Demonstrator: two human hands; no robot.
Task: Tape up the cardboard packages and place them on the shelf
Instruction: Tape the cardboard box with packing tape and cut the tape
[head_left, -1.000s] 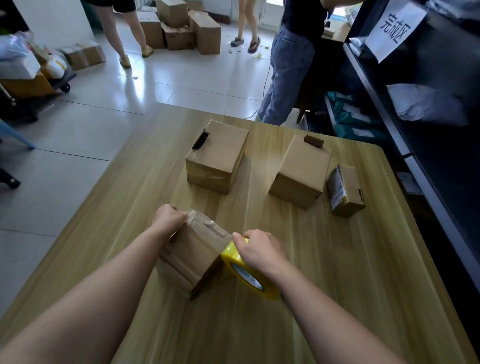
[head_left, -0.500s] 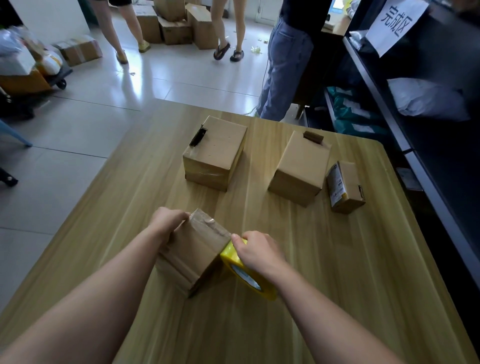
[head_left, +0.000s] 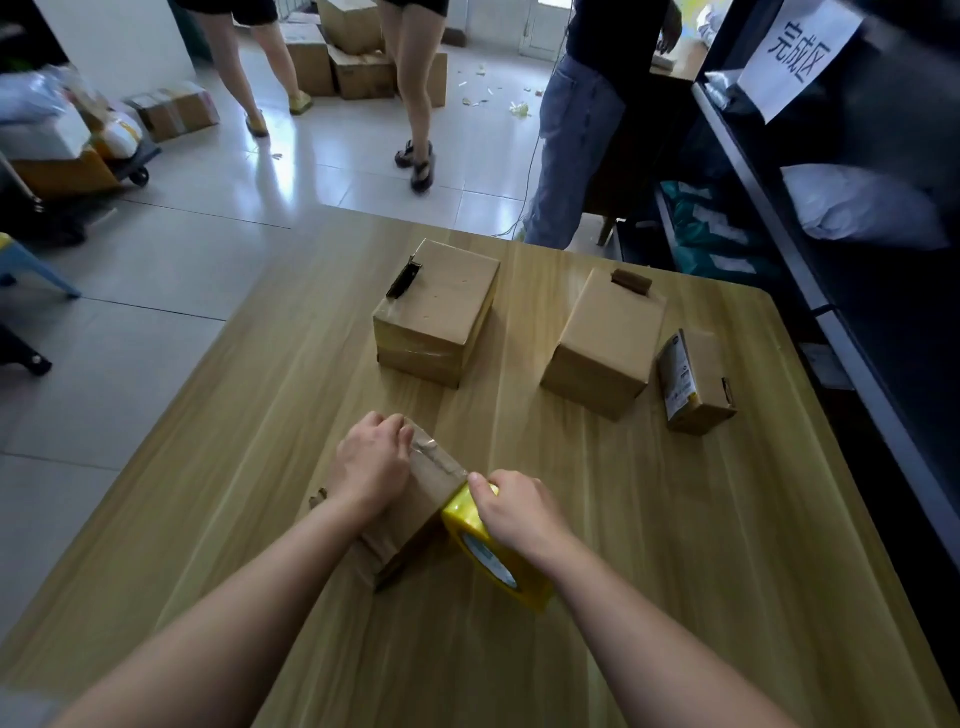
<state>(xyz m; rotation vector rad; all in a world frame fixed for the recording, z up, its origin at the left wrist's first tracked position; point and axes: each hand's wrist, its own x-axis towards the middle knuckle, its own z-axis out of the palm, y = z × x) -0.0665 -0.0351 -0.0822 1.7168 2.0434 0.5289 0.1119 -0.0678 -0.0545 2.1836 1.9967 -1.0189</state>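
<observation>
Grip, left: our left hand (head_left: 371, 464) is pressing down on the top of the near package (head_left: 415, 512), fingers curled over its far upper edge beside the strip of clear tape already lying there.
Grip, right: our right hand (head_left: 519, 512) is closing around the yellow tape roll (head_left: 493, 551), thumb at the corner of the near package, where the roll is touching the box.
Near package: it is sitting tilted on the desk (head_left: 675, 545), close to us and a little left of centre, between our two hands.
Tape roll: it is standing on edge just right of the near package, its open core facing us.
Middle box: a larger cardboard box (head_left: 439, 312) is resting further out on the desk, well apart from our hands, with a dark tab sticking up at its far left edge.
Right box: a second cardboard box (head_left: 608, 343) is sitting to the right of that one, a brown flap standing at its far edge.
Small box: a small labelled box (head_left: 696, 382) is lying just beside the right box, near the desk's right edge.
Shelf: the dark shelf (head_left: 810, 270) is running along the right side, with a white bag (head_left: 852, 208) lying on it and a paper sign (head_left: 800, 49) hanging above.
Far floor: we are seeing three people standing beyond the desk and stacked cartons (head_left: 358, 57) behind them.
</observation>
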